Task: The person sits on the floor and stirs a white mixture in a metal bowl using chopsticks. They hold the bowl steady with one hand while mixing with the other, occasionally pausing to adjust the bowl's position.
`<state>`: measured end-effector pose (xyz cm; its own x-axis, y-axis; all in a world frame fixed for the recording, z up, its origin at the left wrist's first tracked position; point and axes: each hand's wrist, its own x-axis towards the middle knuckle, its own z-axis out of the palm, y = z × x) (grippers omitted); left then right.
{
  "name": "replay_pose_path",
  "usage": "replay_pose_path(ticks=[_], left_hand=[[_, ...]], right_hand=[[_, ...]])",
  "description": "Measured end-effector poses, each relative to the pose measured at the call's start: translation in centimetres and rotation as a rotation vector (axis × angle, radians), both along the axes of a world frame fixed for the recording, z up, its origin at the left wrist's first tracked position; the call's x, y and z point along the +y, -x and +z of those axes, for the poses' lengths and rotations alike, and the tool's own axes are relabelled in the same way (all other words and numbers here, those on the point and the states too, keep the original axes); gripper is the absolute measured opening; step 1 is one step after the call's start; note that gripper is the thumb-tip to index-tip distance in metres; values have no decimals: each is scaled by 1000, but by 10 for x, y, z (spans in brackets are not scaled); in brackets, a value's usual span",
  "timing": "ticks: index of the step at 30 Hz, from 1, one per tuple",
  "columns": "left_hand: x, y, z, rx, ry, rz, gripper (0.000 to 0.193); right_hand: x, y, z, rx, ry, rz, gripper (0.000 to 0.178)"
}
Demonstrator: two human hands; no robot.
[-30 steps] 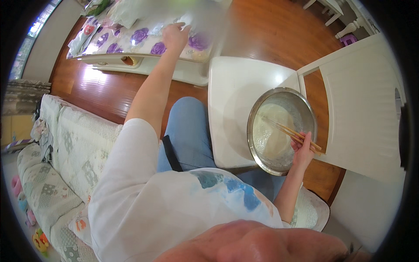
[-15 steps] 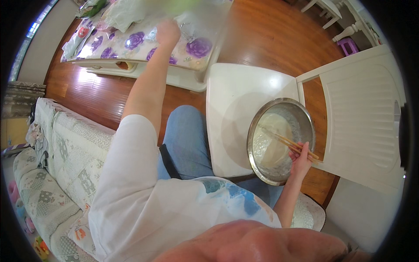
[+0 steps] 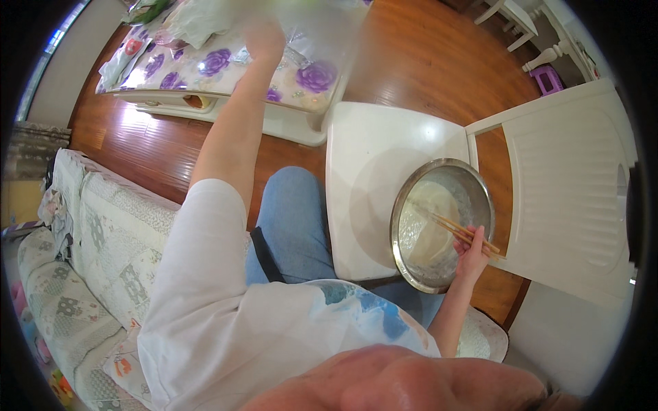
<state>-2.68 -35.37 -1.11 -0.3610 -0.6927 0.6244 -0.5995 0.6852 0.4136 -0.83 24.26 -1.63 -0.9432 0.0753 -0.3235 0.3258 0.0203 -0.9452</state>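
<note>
A wide metal bowl [image 3: 477, 192] rests on the seat of a white chair [image 3: 356, 171], tilted toward me, with pale, wet batter [image 3: 421, 219] inside. Over its right side, my right hand [image 3: 471, 255] is closed around wooden chopsticks [image 3: 456, 229], whose far ends reach to the batter. My left arm stretches away to the far left, where my left hand [image 3: 265, 42] is over a low table with a purple-flowered cover [image 3: 315, 77]. Blur at the top hides its fingers. Beside it lies something clear and shiny, like plastic wrap [image 3: 296, 57].
White plastic bags [image 3: 195, 24] lie on the flowered table. A quilt-covered sofa [image 3: 110, 233] is at the left. The chair's backrest [image 3: 565, 185] rises on the right. A purple stool [image 3: 547, 80] stands at the far right on the wooden floor [image 3: 404, 61].
My left hand has moved slightly farther away, into the blurred area. The chopsticks' visible ends have shifted right, toward my right hand. The bowl stays on the chair.
</note>
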Motion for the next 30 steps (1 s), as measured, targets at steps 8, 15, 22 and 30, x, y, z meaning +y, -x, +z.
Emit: replay_pose_path(ticks=[8, 15, 22, 30], left_hand=[[29, -12, -26, -275, -49, -160, 33], [62, -60, -1, 361, -792, -431, 32], [133, -106, 37, 940, -1751, -950, 17], [263, -65, 21, 356, -1528, -858, 40]], right_hand=[[-2, -1, 2, 1, -18, 4, 34], [3, 0, -1, 33, 35, 11, 35], [-3, -7, 7, 91, 37, -9, 31], [3, -1, 21, 518, -155, 3, 20]])
